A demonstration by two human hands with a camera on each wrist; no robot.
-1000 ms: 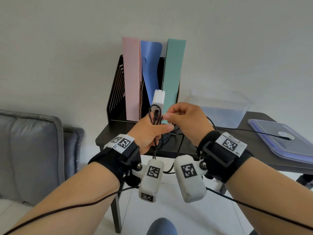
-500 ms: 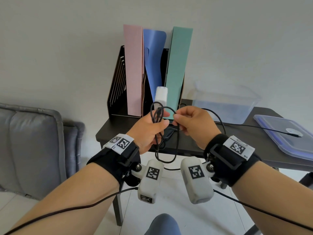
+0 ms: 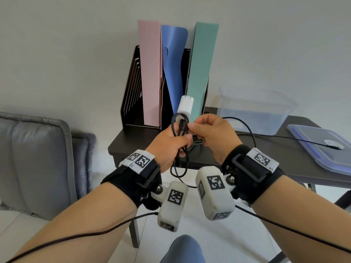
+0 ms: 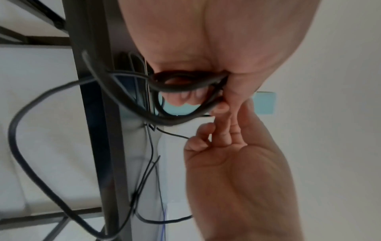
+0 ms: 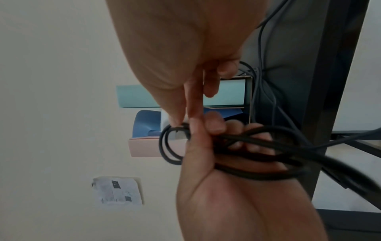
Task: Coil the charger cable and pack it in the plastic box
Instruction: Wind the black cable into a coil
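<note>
My left hand [image 3: 182,143] grips a bundle of black charger cable [image 3: 177,168] loops, which hang below the fist. The white charger plug [image 3: 185,106] stands up above that hand. My right hand [image 3: 193,128] pinches the cable at the top of the bundle, just under the plug; in the right wrist view its thumb and forefinger [image 5: 181,119] close on the strand. The left hand [image 5: 222,146] there holds the coil [image 5: 257,146] across its fingers. A loose tail [image 3: 245,128] runs over the table to the connector [image 3: 336,148]. The clear plastic box [image 3: 256,118] stands open, back right.
The box's blue-rimmed lid [image 3: 313,149] lies on the table's right end, with the cable's connector on it. A black file holder [image 3: 133,88] with pink, blue and green folders stands at the back of the dark table [image 3: 133,141]. A grey sofa [image 3: 34,158] is at left.
The right hand drew a strand slightly to the right, then came back against the top of the left hand's bundle. The loops below the left fist now hang longer.
</note>
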